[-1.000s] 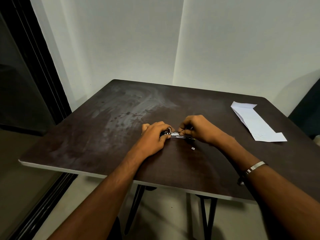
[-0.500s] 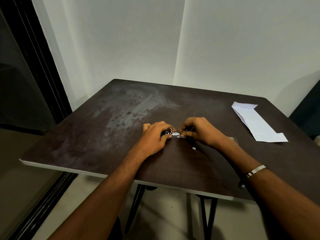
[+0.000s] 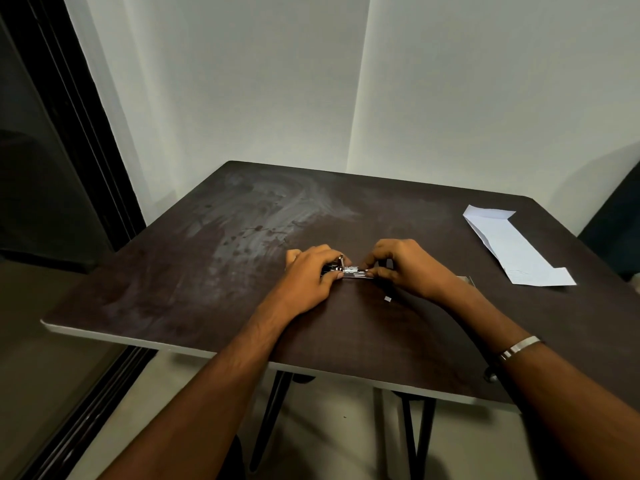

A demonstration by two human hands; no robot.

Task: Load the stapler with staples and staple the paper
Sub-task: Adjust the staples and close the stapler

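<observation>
A small metal stapler (image 3: 351,271) lies on the dark table (image 3: 207,278) at its middle, its shiny staple channel showing between my hands. My left hand (image 3: 310,275) grips its left end, fingers curled over it. My right hand (image 3: 403,265) pinches the right end with thumb and fingertips; whether staples are between them is too small to tell. A folded white paper (image 3: 512,249) lies flat at the far right of the table, apart from both hands. A tiny pale scrap (image 3: 387,298) lies just in front of my right hand.
A small shiny object (image 3: 467,279) peeks out behind my right wrist. The table's pale front edge (image 3: 104,336) runs below my forearms. White walls meet in a corner behind, and a dark door frame (image 3: 79,116) stands at the left.
My right hand has shifted slightly at the stapler's right end, and its wrist has moved enough to uncover the shiny object behind it. My left hand has kept its hold.
</observation>
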